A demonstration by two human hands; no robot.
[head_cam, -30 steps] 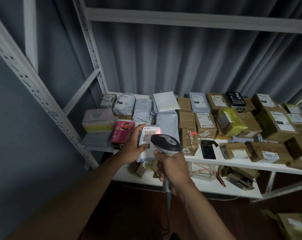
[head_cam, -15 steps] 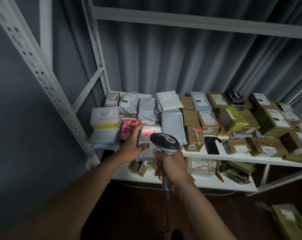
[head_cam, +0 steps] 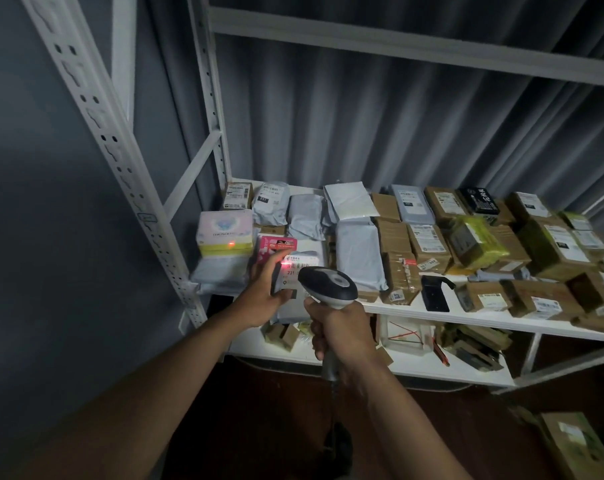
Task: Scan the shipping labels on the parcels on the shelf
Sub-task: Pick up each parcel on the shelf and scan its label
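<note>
Red light from the scanner (head_cam: 328, 284) falls across the top of the label (head_cam: 298, 268) on a small white parcel (head_cam: 295, 277), which sits at the front left of the shelf (head_cam: 466, 315), at about seven o'clock from the middle of the spread of packages. The left hand (head_cam: 265, 292) grips that parcel by its left edge, thumb below and fingers curled over the top, tipping the label face toward the scanner. The right hand (head_cam: 340, 332) is clenched round the scanner's handle, with the head just right of the parcel, at its four o'clock, and very near it.

One red dot lands on the pastel box (head_cam: 224, 233) at ten o'clock from the parcel, which suggests the beam is spilling past the label's left edge. To do this step well, the line should probably be brought down and centred so it crosses the full barcode rather than the printed header. Drawing the scanner back a little would likely help, since the head hides the label's right part from view and may sit too close to read. The left hand should keep the parcel steady and flat to the beam, fingers clear of the bars.

Whether the code has registered cannot be told. Many parcels remain along the shelf toward three o'clock, brown boxes (head_cam: 428, 242) and grey mailers (head_cam: 359, 254) with labels facing up, so the task looks barely started.
</note>
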